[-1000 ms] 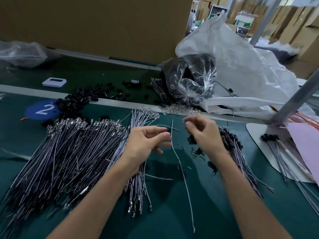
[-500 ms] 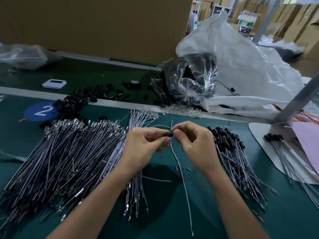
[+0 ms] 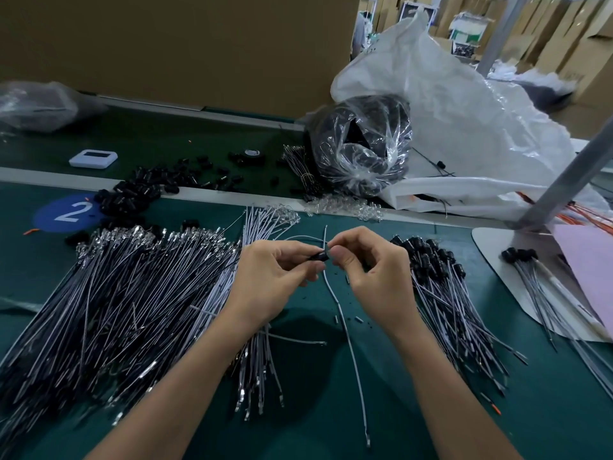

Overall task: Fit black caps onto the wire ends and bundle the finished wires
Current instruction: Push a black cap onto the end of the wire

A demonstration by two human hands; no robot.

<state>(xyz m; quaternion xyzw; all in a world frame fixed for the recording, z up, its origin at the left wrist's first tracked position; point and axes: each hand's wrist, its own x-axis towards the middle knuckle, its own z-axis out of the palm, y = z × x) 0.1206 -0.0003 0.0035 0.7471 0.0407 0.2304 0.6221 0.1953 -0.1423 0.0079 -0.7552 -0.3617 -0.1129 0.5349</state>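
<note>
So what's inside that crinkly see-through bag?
The clear bag looks packed with dark, shiny black stuff. The crinkled plastic and glare hide what the pieces are, and the bag's far side is out of sight.

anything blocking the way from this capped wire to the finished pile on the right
Nothing visible. The wire hangs between both hands, and only bare mat with a few tiny scraps lies between it and the capped pile.

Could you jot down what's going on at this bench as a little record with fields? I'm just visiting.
Left hand: pinching a black cap
Right hand: pinching a grey wire at the cap
Left of hands: big pile of uncapped wires
Right of hands: capped wires fanned out
Far side: loose black caps, clear bag of caps
Surface: green bench
</note>
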